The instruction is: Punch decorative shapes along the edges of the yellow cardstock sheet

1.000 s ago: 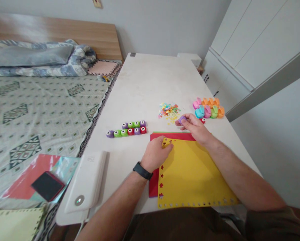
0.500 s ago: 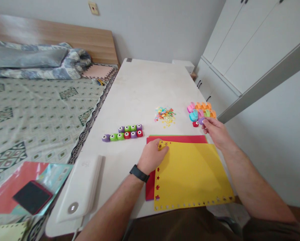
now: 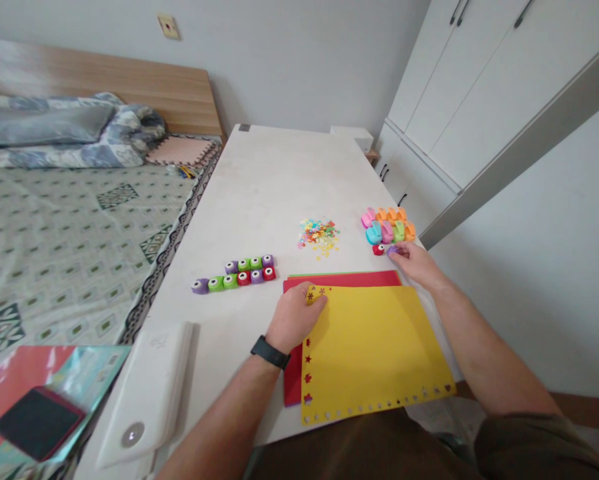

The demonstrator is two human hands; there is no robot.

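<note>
Head view: the purple punch (image 3: 392, 251) has been carried to the right within the last second – away from the front of the heap of paper bits (image 3: 319, 235) and over to the red punch (image 3: 378, 250), beside which it is now held low at the table (image 3: 289, 173). By this, the punching of the yellow sheet (image 3: 374, 340) seems to be paused and the tool put by; cut-out shapes are seen along its left and bottom edges and at its upper left corner, while the rest of its top edge is left plain.

The purple punch is pinched by the right hand (image 3: 415, 264), the fingers being closed to about the punch's own width; whether its weight is already borne by the table cannot be told. Just behind it, two rows of bright lever punches (image 3: 373, 233) are set out. By the left hand (image 3: 294, 313) the yellow sheet is clasped at its upper left corner – the thumb is laid on top, nearly closed, and the other fingers are mostly hidden. Under the yellow sheet a red sheet (image 3: 292, 380) is left showing at the left and along the top
</note>
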